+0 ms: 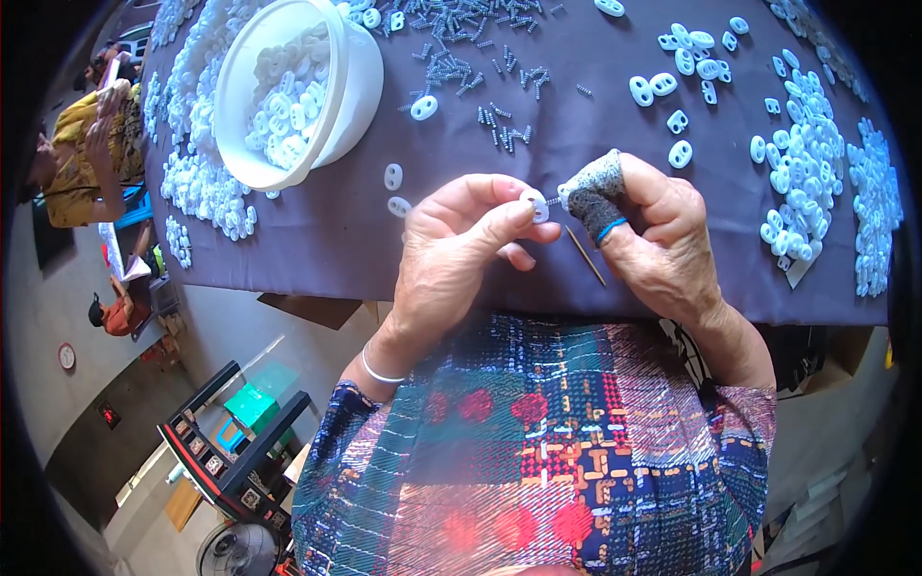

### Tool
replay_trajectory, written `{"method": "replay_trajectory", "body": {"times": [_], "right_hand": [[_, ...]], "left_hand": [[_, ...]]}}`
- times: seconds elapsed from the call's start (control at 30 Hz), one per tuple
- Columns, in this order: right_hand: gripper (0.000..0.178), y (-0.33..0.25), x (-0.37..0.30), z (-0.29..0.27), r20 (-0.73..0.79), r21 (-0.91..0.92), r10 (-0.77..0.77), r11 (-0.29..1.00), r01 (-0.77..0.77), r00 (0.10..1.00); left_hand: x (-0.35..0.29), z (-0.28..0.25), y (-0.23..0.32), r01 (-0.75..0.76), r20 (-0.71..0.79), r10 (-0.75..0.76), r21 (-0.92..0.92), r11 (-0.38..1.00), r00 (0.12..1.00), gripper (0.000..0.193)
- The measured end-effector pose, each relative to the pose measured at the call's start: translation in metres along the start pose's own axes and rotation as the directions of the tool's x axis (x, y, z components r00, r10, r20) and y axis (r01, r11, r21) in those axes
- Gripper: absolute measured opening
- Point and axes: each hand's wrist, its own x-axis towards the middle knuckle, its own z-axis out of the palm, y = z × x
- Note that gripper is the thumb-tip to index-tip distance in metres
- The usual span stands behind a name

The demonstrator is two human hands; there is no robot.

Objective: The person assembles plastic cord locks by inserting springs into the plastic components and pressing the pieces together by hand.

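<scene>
Between the thumb and fingers of my left hand (444, 245) is a white oval plastic piece (539, 207) with two holes. A small metal spring (553, 202) bridges it and a smaller white plastic part (564, 192). My right hand (663, 240) pinches that smaller part, mostly hidden by the fingertips. Grey speckled fabric covers (597, 192), one edged in blue, wrap the right thumb and finger. Under the hands, a thin wooden stick (585, 254) lies on the cloth. Two loose oval pieces (393, 177) rest beyond my left hand.
A dark cloth (327, 245) covers the table. At the far left a white tub (360, 91) holds many white pieces, with a large heap (202, 178) around it. Loose springs (451, 67) are scattered at the back; more white pieces (802, 163) are piled right. Other people (120, 312) sit farther left.
</scene>
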Motion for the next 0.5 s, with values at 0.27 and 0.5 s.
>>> {"method": "replay_trajectory", "body": {"times": [0.27,0.5], "right_hand": [[0.02,0.0001,-0.0014,-0.0036,0.075,0.036,0.118,0.992,-0.121,0.99],[0.019,0.0039,0.0012,-0.0031,0.116,0.0,0.076,0.997,-0.077,0.99]], "left_hand": [[0.0018,0.0032,-0.001,0.004,0.016,-0.004,-0.012,1.0,1.0,0.016],[0.0033,0.0056,-0.003,-0.022,0.006,0.022,0.019,1.0,1.0,0.016]]}}
